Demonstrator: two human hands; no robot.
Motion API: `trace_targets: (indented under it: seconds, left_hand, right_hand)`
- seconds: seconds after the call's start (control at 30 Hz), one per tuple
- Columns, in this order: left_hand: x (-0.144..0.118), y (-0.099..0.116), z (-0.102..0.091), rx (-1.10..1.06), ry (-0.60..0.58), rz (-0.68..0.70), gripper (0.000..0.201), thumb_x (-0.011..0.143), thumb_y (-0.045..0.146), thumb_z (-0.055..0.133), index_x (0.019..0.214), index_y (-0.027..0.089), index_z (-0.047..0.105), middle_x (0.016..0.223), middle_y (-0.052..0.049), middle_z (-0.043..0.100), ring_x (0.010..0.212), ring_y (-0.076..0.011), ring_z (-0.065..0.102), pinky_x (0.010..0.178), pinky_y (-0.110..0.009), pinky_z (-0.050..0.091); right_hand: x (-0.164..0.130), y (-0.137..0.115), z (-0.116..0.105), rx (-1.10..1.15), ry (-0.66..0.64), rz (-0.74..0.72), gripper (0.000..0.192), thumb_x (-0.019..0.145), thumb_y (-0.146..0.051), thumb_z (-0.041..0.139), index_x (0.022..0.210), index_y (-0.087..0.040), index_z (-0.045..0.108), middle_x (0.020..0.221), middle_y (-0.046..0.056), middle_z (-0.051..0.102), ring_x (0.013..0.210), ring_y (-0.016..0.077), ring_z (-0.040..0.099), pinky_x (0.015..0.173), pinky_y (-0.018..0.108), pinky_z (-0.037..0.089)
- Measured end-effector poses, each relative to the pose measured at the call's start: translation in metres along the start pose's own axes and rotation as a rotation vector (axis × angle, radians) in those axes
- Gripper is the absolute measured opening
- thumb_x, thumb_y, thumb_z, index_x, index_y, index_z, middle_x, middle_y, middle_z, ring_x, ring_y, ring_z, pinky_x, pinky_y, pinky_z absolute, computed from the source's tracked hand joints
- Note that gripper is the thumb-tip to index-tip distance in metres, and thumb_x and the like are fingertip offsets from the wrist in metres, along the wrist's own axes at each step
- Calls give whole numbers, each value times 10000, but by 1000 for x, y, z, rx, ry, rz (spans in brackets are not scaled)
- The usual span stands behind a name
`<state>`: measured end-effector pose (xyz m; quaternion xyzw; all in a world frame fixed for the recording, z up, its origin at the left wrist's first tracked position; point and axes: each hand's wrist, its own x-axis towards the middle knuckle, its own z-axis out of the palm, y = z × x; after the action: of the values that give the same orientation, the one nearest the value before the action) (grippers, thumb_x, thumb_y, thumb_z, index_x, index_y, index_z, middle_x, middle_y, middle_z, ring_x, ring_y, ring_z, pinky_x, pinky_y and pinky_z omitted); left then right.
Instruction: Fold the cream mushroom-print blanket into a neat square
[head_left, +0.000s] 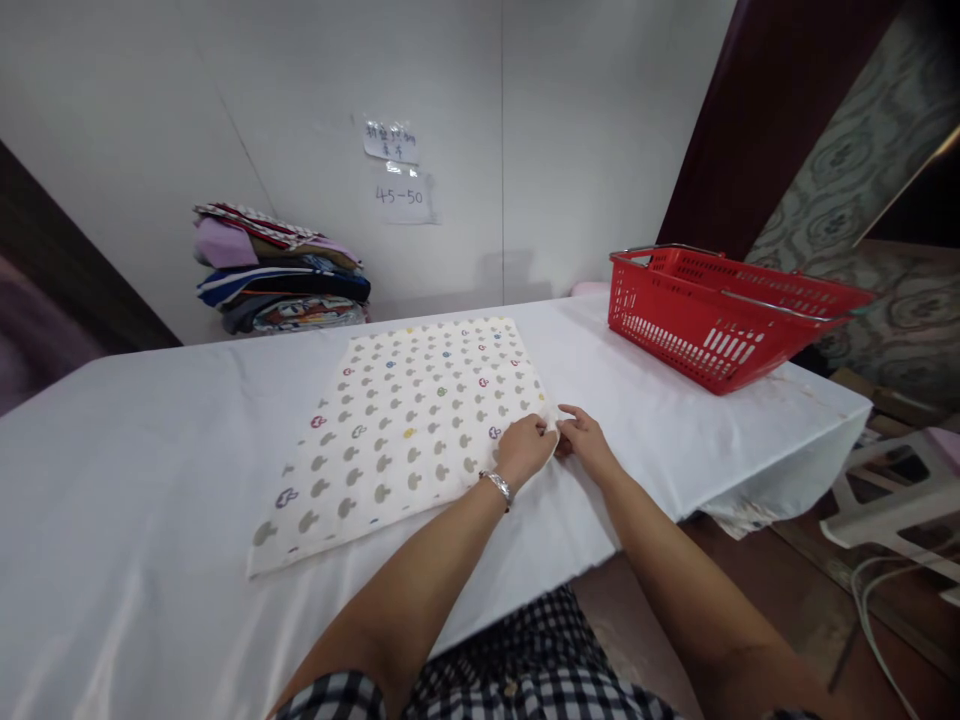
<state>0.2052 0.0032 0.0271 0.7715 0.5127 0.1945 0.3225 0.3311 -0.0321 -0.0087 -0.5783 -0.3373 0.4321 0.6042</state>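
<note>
A cream cloth [405, 420] printed with small grey and coloured mushrooms lies flat on the white-covered table [135, 520]. Both my hands meet at its near right corner. My left hand [525, 448], with a silver bracelet on the wrist, pinches the corner of the cloth. My right hand [583, 440] touches the same corner from the right, fingers closed on its edge.
A red plastic basket [720, 310] with metal handles stands at the table's right end. A stack of folded fabrics [281, 270] rests against the white wall at the back left. Two paper notes [397, 170] hang on the wall. A white plastic stool [900, 490] stands on the floor at right.
</note>
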Motion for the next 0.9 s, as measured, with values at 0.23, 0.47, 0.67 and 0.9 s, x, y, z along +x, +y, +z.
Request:
trace_targets:
  seconds: [0.23,0.47,0.67,0.9]
  left_hand:
    - [4,-4,-4,-52,16,-55,155,786,250,492,767,214,642,884,-26,701,813,-177,614,712,-272,414]
    - [3,-1,1,12,-3,9,163,760,358,556,783,216,633,866,-27,695,803,-188,606,678,-273,409]
    - [11,-7,-5,-22,10,-55,152,751,239,513,804,211,653,865,-32,710,830,-178,619,678,-254,408]
    - [6,-2,-2,57,-15,17,202,789,294,494,750,210,673,860,-43,711,806,-186,615,678,-266,404]
  right_hand:
    - [0,-1,0,-47,25,-30,510,644,-352,631,1099,-171,491,534,-84,537,416,124,529,432,275,485]
    - [-1,0,-1,-78,28,-73,489,653,-367,620,1084,-167,504,519,-84,530,401,119,507,412,256,439]
    - [2,4,-1,-85,30,-86,500,648,-381,605,1086,-167,495,507,-90,527,408,121,515,403,246,442]
    - [1,1,-1,-148,58,-98,473,645,-369,582,1065,-164,515,484,-83,521,389,113,490,380,221,389]
